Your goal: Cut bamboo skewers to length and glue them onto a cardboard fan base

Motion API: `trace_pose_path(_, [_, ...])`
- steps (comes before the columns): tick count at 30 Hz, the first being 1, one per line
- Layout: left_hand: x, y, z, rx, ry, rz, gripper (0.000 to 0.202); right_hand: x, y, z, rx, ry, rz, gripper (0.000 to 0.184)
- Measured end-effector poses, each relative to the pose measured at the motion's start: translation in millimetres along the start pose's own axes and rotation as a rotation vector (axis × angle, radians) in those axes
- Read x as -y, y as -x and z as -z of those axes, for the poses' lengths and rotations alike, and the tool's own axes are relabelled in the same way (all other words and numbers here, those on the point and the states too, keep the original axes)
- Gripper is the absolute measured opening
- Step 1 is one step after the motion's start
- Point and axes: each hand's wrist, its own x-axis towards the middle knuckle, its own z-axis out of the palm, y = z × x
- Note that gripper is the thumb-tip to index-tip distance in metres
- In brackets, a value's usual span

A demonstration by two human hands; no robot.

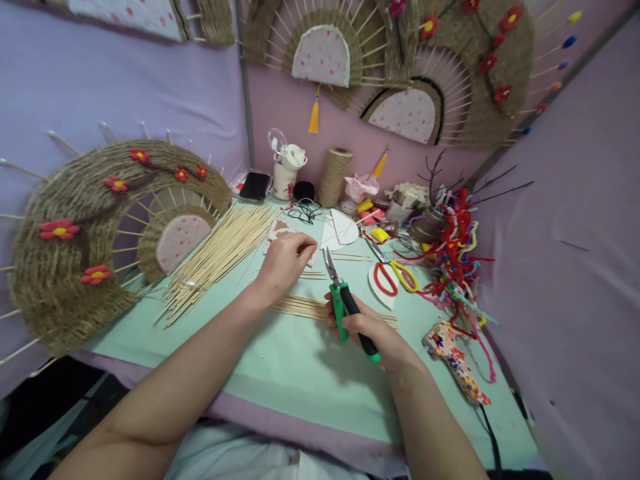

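Observation:
My right hand (367, 327) is wrapped round the green and black handles of a pair of cutters (340, 293), blades pointing up and away. My left hand (287, 257) is curled, its fingertips pinching something small just left of the blades; it may be a thin bamboo stick, but I cannot make it out. A small bundle of cut sticks (305, 307) lies on the pale green table (280, 373) under and between my hands. A pink spotted cut-out (276, 230) lies just beyond my left hand.
A large pile of long bamboo sticks (220, 257) lies to the left, beside a woven fan with red flowers (85, 233). Red and yellow scissors (390, 273), pipe cleaners (457, 260), a patterned glue gun (455, 360), a twine spool (334, 177) and a phone (255, 185) stand right and behind.

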Motion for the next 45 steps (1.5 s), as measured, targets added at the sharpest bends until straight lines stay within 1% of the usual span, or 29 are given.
trace_pose_path(4, [-7,4,-1.4,0.079,0.012,0.027,0.015,2,2,-1,-0.022,0.057,0.021,0.036])
trace_pose_path(7, [-10,6,-4.3,0.127,0.003,0.024,0.016,2,3,0,-0.036,0.082,0.008,0.037])
trace_pose_path(10, [-11,7,-6.5,0.157,-0.005,-0.001,0.017,0,3,1,-0.026,0.094,0.006,0.038])
trace_pose_path(14, [-13,9,-6.7,0.207,-0.037,0.0,0.019,-4,3,4,-0.022,0.108,0.038,0.039])
trace_pose_path(18, [-17,9,-5.8,0.247,-0.066,0.006,0.021,-2,3,4,-0.017,0.164,0.033,0.034])
trace_pose_path(23, [-19,10,-5.4,0.268,-0.082,0.016,0.023,1,4,2,-0.042,0.184,0.006,0.025])
trace_pose_path(30, [-20,11,-5.7,0.275,-0.132,-0.002,0.025,0,5,1,-0.047,0.197,-0.002,0.027])
trace_pose_path(37, [-20,12,-6.3,0.273,-0.154,-0.019,0.025,0,3,0,-0.045,0.188,-0.029,0.033])
trace_pose_path(45, [-20,13,-9.1,0.289,-0.184,-0.025,0.024,-3,3,2,-0.042,0.189,-0.028,0.024])
